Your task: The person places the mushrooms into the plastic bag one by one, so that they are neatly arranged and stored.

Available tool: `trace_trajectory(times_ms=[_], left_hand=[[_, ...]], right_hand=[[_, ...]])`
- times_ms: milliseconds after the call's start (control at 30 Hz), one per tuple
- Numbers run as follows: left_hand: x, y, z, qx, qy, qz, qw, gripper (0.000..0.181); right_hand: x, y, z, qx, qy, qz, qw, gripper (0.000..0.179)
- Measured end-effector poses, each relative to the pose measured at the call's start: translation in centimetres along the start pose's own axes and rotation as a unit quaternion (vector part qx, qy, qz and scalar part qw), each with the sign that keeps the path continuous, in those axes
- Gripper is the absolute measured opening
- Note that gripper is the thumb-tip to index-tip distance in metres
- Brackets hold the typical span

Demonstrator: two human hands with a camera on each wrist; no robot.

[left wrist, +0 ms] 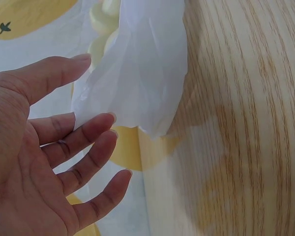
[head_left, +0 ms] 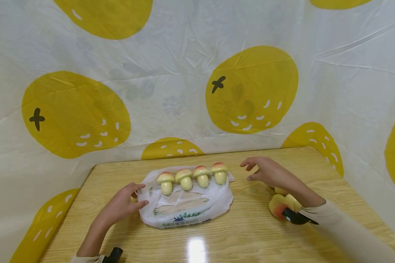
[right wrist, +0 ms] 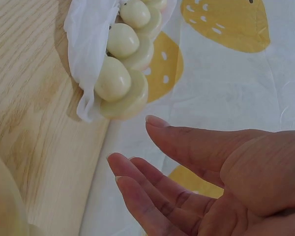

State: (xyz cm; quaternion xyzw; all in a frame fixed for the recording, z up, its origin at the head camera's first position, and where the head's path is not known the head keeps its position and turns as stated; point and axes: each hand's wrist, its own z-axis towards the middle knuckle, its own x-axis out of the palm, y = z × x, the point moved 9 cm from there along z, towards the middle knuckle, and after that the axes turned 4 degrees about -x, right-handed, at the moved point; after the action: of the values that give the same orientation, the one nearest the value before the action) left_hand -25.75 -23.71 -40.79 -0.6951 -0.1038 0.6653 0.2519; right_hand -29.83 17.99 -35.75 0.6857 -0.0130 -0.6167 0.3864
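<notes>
A white plastic bag (head_left: 217, 204) with green and blue print lies flat on the table. Along its far side several toy mushrooms (head_left: 202, 177), pale yellow with reddish caps, stand in a row. At the bag's left end is my left hand (head_left: 121, 202), thumb and fingers spread apart. In the left wrist view its index fingertip is hidden behind the bag (left wrist: 137, 73); I cannot tell whether it grips the plastic. My right hand (head_left: 264, 171) hovers to the right of the last mushroom (right wrist: 113, 81), fingers loosely bent and holding nothing.
Beneath the right forearm sit yellow-and-red fruit-like objects (head_left: 278, 204), partly covered by the arm and a black wrist device (head_left: 296, 216). A white curtain (head_left: 171, 91) with yellow fruit prints rises at the wooden table's (head_left: 250, 233) back and sides.
</notes>
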Motion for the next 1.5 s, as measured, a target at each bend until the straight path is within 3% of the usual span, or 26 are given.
trace_trajectory(times_ms=[967,1500], left_hand=[[0.0,0.0,0.1,-0.003,0.002,-0.005,1.0,0.061],[0.0,0.1,0.1,-0.001,0.0,-0.004,1.0,0.061]], right_hand=[[-2.2,-2.2,-3.8,0.024,0.003,0.002,0.9997,0.044],[-3.5,-4.3,-5.9,0.04,0.003,-0.042,0.9983,0.047]])
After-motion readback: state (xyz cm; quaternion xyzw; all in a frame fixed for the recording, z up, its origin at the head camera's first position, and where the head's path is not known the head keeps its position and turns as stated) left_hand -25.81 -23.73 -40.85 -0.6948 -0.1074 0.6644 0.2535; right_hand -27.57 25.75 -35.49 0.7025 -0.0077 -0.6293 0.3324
